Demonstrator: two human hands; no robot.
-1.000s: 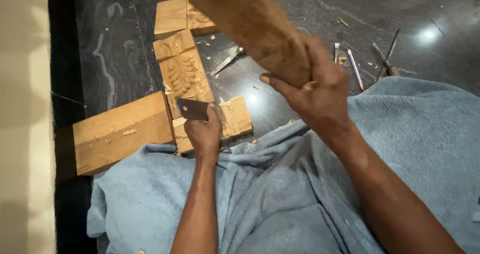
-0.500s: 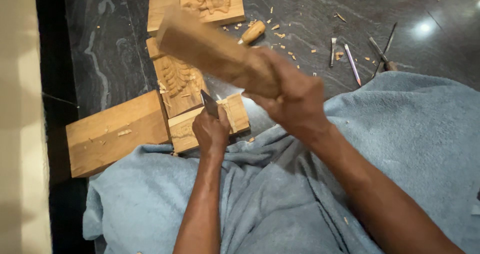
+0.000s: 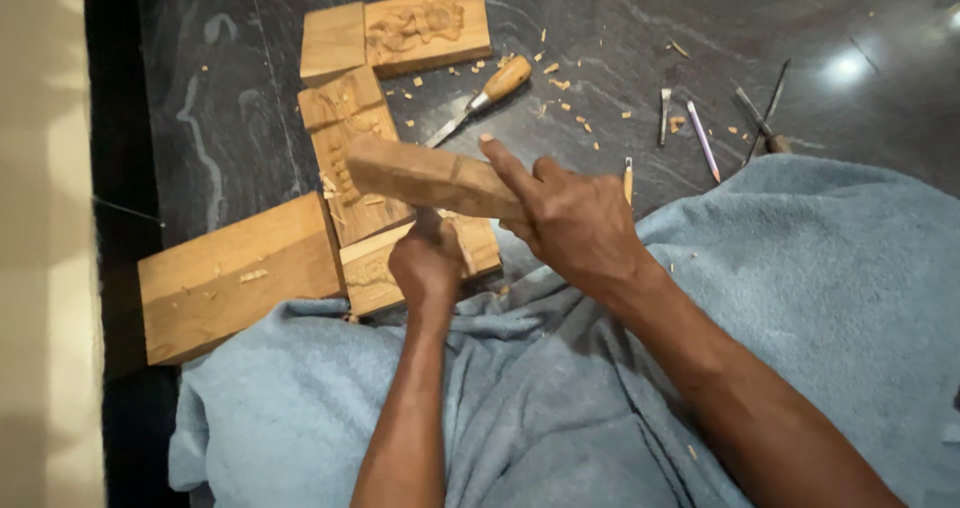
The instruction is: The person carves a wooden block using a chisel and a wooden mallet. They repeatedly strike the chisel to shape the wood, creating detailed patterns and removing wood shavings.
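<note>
While right hand (image 3: pixel 570 218) grips wooden mallet (image 3: pixel 430 176), left hand (image 3: pixel 428 263) rests on carved panel (image 3: pixel 352 158).

Wood carving on a dark stone floor

The right hand (image 3: pixel 575 223) grips a wooden mallet (image 3: pixel 430 178) lying low over the left hand (image 3: pixel 428 263), which is closed on a tool at the carved wood panel (image 3: pixel 350 153); a plain block (image 3: pixel 235 273) lies beside it, and chisels (image 3: pixel 480 98) lie scattered beyond.
</note>
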